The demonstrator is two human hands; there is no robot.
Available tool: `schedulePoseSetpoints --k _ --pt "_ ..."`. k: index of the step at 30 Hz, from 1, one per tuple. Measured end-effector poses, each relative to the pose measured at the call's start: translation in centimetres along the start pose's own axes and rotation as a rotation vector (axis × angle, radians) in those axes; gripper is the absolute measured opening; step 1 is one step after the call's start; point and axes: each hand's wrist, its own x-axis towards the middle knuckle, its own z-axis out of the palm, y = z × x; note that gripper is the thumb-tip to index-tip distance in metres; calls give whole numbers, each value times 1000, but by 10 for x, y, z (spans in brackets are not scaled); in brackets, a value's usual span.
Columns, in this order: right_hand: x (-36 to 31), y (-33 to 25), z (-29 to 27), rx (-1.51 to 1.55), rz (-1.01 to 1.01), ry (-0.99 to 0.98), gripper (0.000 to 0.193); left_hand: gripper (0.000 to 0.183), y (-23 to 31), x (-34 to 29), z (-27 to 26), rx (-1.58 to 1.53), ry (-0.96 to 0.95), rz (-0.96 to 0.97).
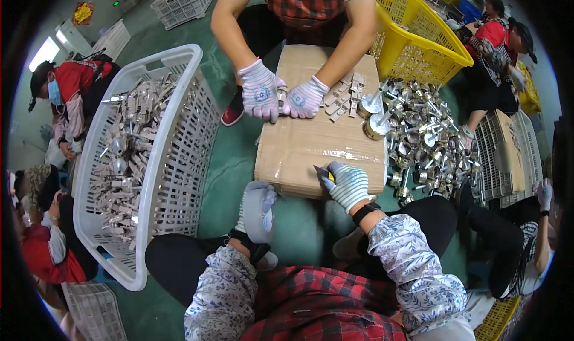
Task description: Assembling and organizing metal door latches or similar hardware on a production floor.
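Note:
My left hand (241, 216) grips a roll of pale grey tape (256, 212), fingers hooked through its ring, just off the near left corner of a cardboard-covered surface (311, 147). In my right hand (351, 188) is a utility knife (323, 173) with a dark blade and a bit of yellow; its tip points left over the near edge of the cardboard. Both my hands wear striped gloves. Across from me, a co-worker's gloved hands (284, 99) hold a small metal piece against the board. Flat metal clips (345, 96) and two round metal cups with stems (376, 126) lie to their right.
A white basket (173, 156) full of metal clips stands at left. To the right is a heap of round metal parts with stems (427, 141), below a yellow crate (412, 48). Other people sit working at both sides, and white crates (182, 6) stand farther back.

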Motion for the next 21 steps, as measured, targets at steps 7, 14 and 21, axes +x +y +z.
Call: schedulePoseSetpoints --k 7,14,21 --pt "-5 -2 -1 -50 1 21 25 36 11 -4 9 30 -19 -18" --pt "-6 2 4 -66 -30 38 23 39 25 -7 25 -91 131 -107" --pt "-7 4 4 -59 -58 73 24 32 30 -13 29 79 61 -70"
